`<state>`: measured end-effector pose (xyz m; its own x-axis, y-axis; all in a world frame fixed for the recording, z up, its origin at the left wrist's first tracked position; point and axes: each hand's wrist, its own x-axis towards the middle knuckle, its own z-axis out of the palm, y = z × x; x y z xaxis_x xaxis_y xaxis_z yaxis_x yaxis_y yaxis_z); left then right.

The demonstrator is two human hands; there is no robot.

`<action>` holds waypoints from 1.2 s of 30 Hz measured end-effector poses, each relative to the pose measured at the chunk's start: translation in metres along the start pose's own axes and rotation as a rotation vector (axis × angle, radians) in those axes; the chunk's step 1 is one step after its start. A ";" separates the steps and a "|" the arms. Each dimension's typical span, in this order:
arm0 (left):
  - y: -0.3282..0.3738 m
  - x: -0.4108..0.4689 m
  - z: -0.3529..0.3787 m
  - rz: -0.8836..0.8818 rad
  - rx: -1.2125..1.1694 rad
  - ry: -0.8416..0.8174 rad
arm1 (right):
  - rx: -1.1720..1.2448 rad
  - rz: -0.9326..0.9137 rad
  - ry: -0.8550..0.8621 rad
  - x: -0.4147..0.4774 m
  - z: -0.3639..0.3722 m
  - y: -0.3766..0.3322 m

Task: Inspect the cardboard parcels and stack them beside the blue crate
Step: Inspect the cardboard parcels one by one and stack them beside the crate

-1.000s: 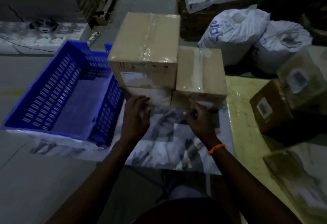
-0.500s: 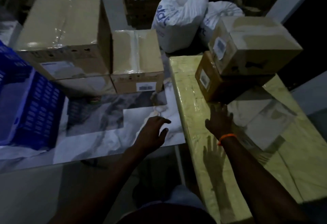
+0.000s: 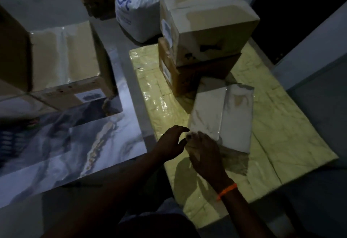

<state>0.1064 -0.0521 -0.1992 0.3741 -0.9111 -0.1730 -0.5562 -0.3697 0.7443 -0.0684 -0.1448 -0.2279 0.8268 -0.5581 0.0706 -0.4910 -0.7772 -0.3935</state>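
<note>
three parcels left to shift, going by the yellow bench [image 3: 281, 125]: a flat pale parcel [image 3: 225, 117] close to its near edge, plus a taped parcel [image 3: 208, 21] sitting on a darker parcel [image 3: 197, 76] toward the far edge. at least two already across on the marble bench [image 3: 105, 144]: a labelled parcel [image 3: 65, 55] hard against a bigger parcel [image 3: 11, 50] at the left of view. too blurred to count anything beneath them. only a dark smear at that bench's left edge, probably the blue crate [image 3: 7, 140], so cannot confirm the stack's place beside it. roughly halfway, judging from that split.

caught at the start of a pick. right hand [image 3: 204, 155], orange band [image 3: 226, 191] at the wrist, laid over the flat pale parcel's near left corner, fingertips bent at the edge; cannot tell whether gripping or merely resting. left hand [image 3: 170, 142] just beside the same corner, fingers spread and gently curved, holding nothing, no clear contact. inspection of this one not yet done, by the look of it; then a lift and a carry leftward. white sack [image 3: 139, 6] beyond both benches, no part of the job.
</note>
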 end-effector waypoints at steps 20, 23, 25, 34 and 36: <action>0.020 -0.070 -0.040 -0.373 -0.715 -0.007 | 0.937 0.776 0.215 -0.098 -0.076 -0.016; 0.017 -0.128 -0.076 -0.385 -0.761 0.057 | 0.924 0.709 0.222 -0.113 -0.090 -0.062; 0.008 -0.173 -0.103 -0.368 -0.779 0.116 | 0.912 0.643 0.187 -0.115 -0.099 -0.098; -0.090 -0.359 -0.150 -0.460 -0.881 0.566 | 0.857 0.274 -0.176 -0.074 -0.019 -0.239; -0.104 -0.383 -0.149 -0.489 -0.894 0.632 | 0.836 0.212 -0.271 -0.061 -0.001 -0.257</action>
<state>0.1317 0.3625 -0.1145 0.8396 -0.3660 -0.4015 0.3654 -0.1665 0.9159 0.0072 0.0889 -0.1302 0.8298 -0.4956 -0.2565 -0.3686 -0.1417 -0.9187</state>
